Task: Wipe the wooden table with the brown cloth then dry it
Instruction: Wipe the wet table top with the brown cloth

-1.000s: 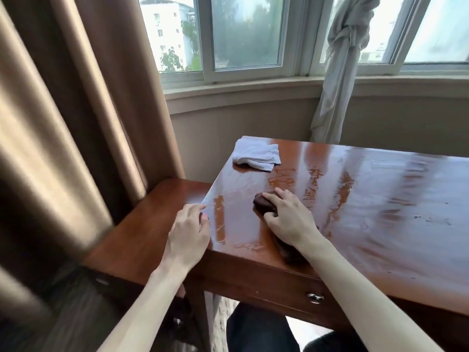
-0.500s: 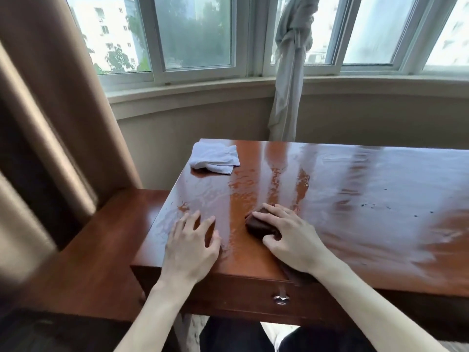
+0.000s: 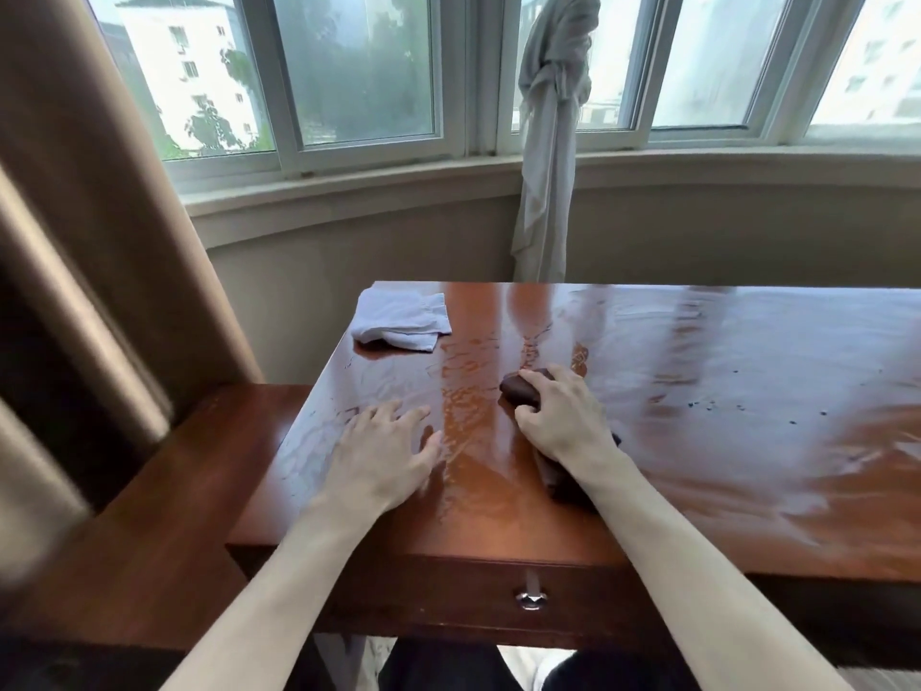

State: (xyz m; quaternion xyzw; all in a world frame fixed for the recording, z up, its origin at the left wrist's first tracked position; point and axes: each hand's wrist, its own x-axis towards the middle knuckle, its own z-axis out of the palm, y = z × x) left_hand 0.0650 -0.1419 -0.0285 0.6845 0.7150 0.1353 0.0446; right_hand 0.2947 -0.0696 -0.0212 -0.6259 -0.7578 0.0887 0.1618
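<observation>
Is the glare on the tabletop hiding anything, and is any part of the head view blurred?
Head view: window light glares across the wet table, washing out its right and far parts, so streaks there are hard to judge; the brown cloth under the right hand and the left hand stay sharp; the curtain at left is smeared; straight window frames bow from the wide lens.

Left hand (image 3: 381, 458): palm down, fingers straight and spread, flat on the counter (image 3: 697, 391), forearm bare. Right hand (image 3: 560, 416): right of the left hand, fingers curled over the brown cloth (image 3: 521, 390), forearm bare, angled inward.
</observation>
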